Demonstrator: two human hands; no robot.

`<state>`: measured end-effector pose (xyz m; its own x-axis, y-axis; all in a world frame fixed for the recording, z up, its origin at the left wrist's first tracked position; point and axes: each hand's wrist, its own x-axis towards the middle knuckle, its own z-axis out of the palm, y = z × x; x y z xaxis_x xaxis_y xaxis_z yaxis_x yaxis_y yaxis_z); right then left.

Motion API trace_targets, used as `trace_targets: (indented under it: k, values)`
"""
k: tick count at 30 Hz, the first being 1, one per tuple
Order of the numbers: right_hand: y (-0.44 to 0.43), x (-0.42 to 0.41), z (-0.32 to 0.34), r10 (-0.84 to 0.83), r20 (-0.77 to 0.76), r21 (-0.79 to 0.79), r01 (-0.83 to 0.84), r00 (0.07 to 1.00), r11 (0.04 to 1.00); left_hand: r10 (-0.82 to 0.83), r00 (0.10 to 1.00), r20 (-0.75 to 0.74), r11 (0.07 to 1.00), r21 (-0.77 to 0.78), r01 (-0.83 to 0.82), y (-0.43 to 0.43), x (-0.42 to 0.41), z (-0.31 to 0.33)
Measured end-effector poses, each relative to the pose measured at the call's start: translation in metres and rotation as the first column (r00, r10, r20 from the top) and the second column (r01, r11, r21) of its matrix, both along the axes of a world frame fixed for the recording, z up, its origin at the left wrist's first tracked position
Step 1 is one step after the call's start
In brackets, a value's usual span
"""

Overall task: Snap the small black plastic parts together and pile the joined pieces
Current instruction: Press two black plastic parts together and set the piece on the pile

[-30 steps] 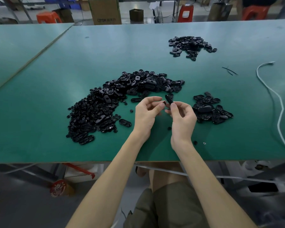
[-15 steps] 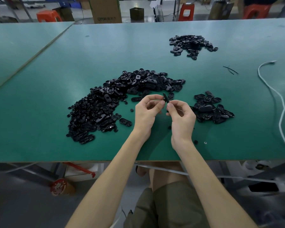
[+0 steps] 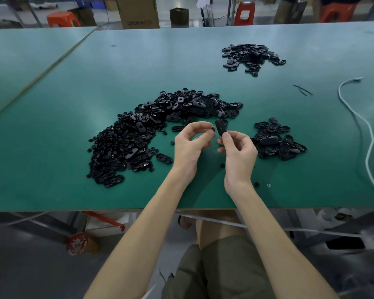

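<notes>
R hand (image 3: 238, 154): thumb + forefinger pinch the lower end of one oval black part (image 3: 220, 128). I hold it upright, broad face toward me, off the table (image 3: 52, 130), approx. level w/ the tips of my other hand.

L hand (image 3: 190, 145): fingers curled, thumb tip + forefinger tip drawn close together, just left of the part. Whether a small piece sits between them is too small to tell, so I cannot say if this hand holds anything. Contact between L hand and the part also cannot be confirmed.

Layout on the green table:
1. Main heap (image 3: 160, 130) of loose black parts: curved band, left of and beyond my L hand.
2. Small pile (image 3: 276, 141) of oval pieces: just beside R hand, on its right.
3. Far pile (image 3: 251, 55): well apart, toward the far edge, right of centre.
4. Single oval piece (image 3: 164, 158): flat on the table, near L wrist, at the heap's edge.
5. Stray round bits (image 3: 256, 184): near R wrist, close to the table's near edge.

Misc.: white cable (image 3: 367, 134) runs along the table's right side. Cardboard box (image 3: 139, 11) stands on the floor beyond the far edge.
</notes>
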<state>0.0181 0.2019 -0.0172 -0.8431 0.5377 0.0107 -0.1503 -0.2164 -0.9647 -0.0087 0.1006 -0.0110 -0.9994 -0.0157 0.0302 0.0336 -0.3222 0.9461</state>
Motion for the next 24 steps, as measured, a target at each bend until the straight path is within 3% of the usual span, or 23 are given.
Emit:
trace_targets:
  k: [7,13,24]
  values:
    - [-0.0003,0.0001,-0.0007,0.009,0.008,0.042,-0.009,1.0,0.999,-0.034,0.999,-0.002,0.997,-0.064,0.034,-0.0008,0.0006,0.0006]
    - [0.0006,0.0007,-0.0012,0.046,0.005,0.143,-0.047,0.999,0.989,-0.074,0.993,0.088,0.997,0.028,0.072,-0.0019,-0.0017,0.0]
    - [0.0003,0.001,0.0001,0.079,-0.004,0.178,-0.077,0.997,0.981,-0.114,0.99,0.087,0.99,0.093,0.106,-0.0006,-0.0035,0.0003]
